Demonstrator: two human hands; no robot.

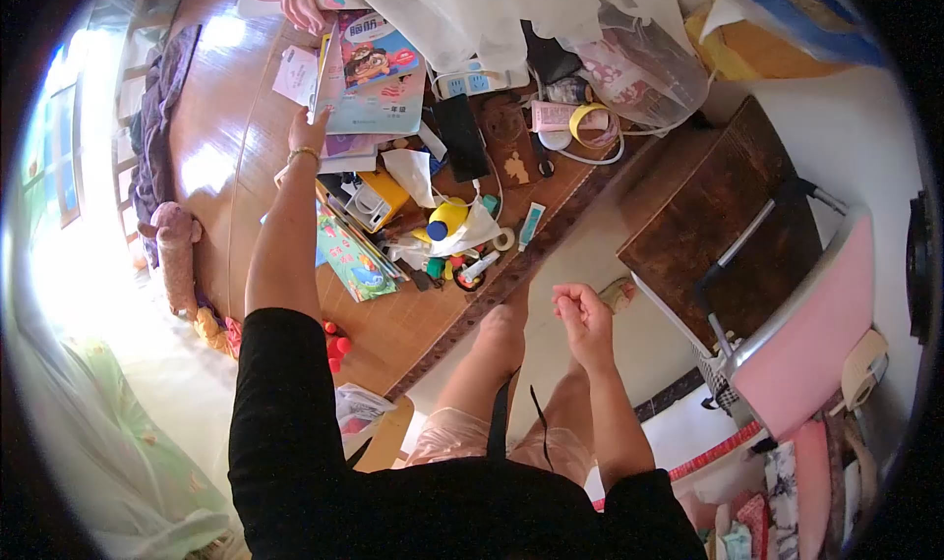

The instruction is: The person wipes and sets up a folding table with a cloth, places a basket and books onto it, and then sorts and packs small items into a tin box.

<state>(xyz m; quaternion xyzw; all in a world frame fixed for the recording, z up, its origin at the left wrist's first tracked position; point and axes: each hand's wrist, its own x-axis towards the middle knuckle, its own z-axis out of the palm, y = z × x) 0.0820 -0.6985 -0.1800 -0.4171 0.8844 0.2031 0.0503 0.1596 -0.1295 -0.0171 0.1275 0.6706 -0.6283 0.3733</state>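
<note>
My left hand (309,132) reaches out over the cluttered wooden surface, its fingers closed on the near edge of a thin book (321,76) that I see almost edge-on. Just right of it, a colourful cartoon-covered book (378,51) lies on a pale blue-green book (380,116). More books and papers sit under and near that wrist. My right hand (582,326) hangs in the air above my knees, away from the surface. Its fingers are curled in, and nothing shows in them.
Nearer me lie a black phone (456,137), a yellow bottle (446,220), a toothpaste-like tube (532,226) and a patterned booklet (356,255). A power strip (478,80) with cables is farther back. A pink-backed chair (811,329) stands right; a plush toy (177,255) lies left.
</note>
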